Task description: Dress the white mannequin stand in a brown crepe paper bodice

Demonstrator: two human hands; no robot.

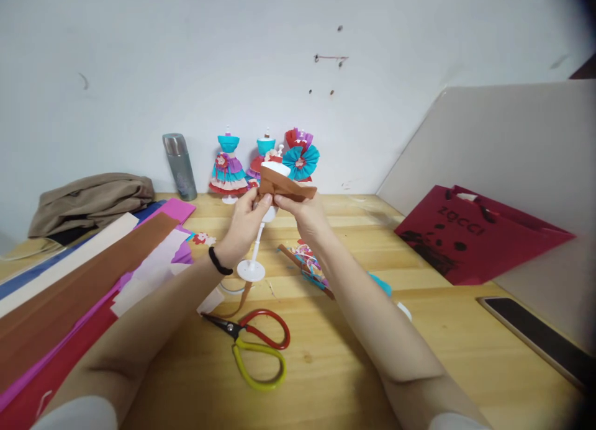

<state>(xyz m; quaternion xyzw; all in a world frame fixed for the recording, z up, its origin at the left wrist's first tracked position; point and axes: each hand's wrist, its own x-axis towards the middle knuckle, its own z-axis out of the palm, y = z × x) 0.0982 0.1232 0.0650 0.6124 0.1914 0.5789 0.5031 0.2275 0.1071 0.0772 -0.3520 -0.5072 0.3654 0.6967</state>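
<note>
A small white dress form on a stand (252,269) stands on the wooden table, tilted a little. Brown paper (284,185) wraps around its upper part, and a strip of it sticks out to the right. My left hand (244,222) pinches the paper at its left side, thumb in front. From the right, my right hand (302,214) grips the same paper, with its thumb close to the left one. The fingers behind the paper are hidden. Scissors with red and yellow handles (261,349) lie in front of the stand.
Small forms in colourful ruffled dresses (228,169) stand by the wall beside a grey bottle (180,167). Coloured paper sheets (88,275) and a brown cloth (93,200) lie left. Paper scraps (310,265), a red bag (470,237) and a phone (535,337) are right.
</note>
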